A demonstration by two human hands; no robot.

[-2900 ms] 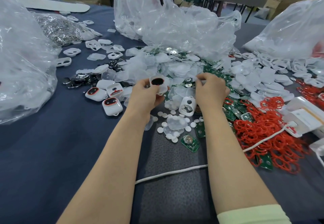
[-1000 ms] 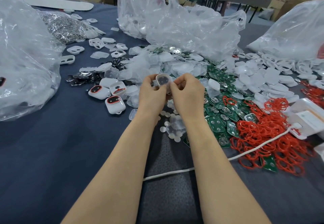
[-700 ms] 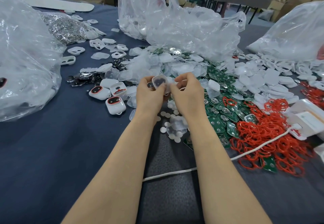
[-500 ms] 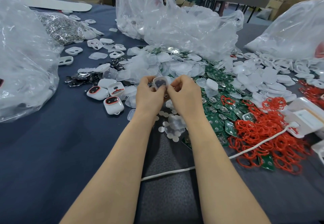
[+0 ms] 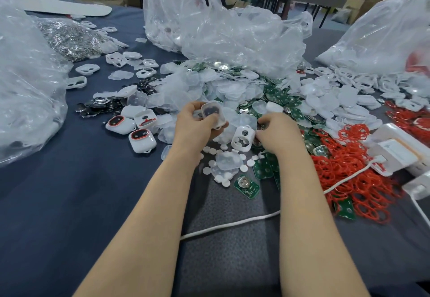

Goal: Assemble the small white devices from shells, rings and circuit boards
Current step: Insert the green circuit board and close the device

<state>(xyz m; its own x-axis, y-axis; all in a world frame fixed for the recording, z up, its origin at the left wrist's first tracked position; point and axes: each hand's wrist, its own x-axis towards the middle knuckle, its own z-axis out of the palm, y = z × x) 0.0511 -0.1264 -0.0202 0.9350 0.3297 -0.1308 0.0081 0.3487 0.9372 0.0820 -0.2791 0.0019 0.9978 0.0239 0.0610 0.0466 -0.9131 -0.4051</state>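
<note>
Fingers of L hand wrap a white shell. R hand fingers bent down into parts pile, right of second shell; grip can't tell.

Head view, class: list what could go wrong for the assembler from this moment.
1. The left hand alone grips the shell; it might slip into the pile below.
2. The right hand reaches into mixed parts and could scatter the white discs.
3. The white cable beneath the right forearm may snag.
</note>
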